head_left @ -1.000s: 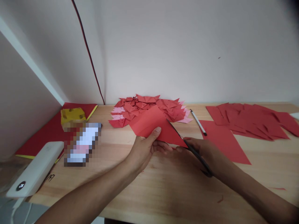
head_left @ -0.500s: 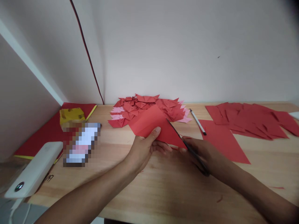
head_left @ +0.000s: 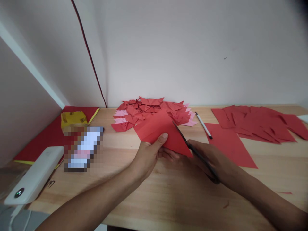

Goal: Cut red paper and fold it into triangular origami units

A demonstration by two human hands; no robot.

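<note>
My left hand [head_left: 152,150] is clamped on the red sheet [head_left: 157,125] at the centre of the frame, thumb on top; my right hand [head_left: 210,153] wraps around the dark scissors [head_left: 201,156], whose blade meets the sheet's right edge; a white pen [head_left: 204,125] lies right of centre.

- The tabletop [head_left: 163,199] was pale, grained wood, with dark marks [head_left: 50,183] near its left side.
- Folded red and pink papers [head_left: 151,112] lay heaped at the back.
- Flat red pieces [head_left: 257,125] were spread at the right rear.
- A single red sheet [head_left: 233,146] lay just before them, a white pen [head_left: 203,125] at its left edge.
- Thin red scraps [head_left: 226,204] lay nearer the front.
- Dark red paper [head_left: 43,141] with yellow edging covered the left rear.
</note>
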